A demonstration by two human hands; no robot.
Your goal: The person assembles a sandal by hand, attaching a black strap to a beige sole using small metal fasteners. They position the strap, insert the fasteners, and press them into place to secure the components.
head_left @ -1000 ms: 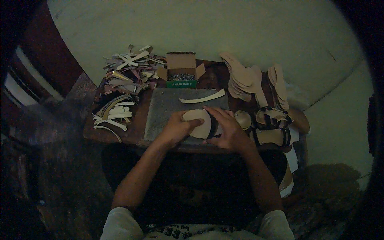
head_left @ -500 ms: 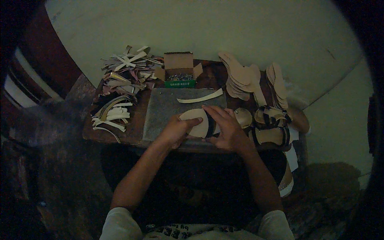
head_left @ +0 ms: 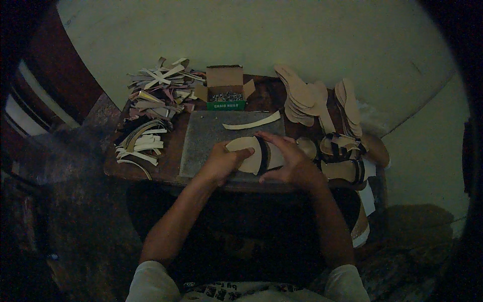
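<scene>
Both hands grip one tan sandal sole (head_left: pixel 250 153) near the table's front edge: left hand (head_left: pixel 220 162) clasps its left end, right hand (head_left: pixel 288 162) its right. A dark strap (head_left: pixel 262 155) crosses its middle; it lies on a grey slab (head_left: pixel 206 138).

It was a small shoemaking workshop. A low wooden bench (head_left: pixel 166 161) stood against a plain wall and carried a grey work slab (head_left: pixel 206 146) at its middle, heaps of cut straps (head_left: pixel 156 90) at its left corner, stacked insoles (head_left: pixel 302 95) toward its right edge, and an open box of nails (head_left: pixel 225 90) at its far edge.
</scene>
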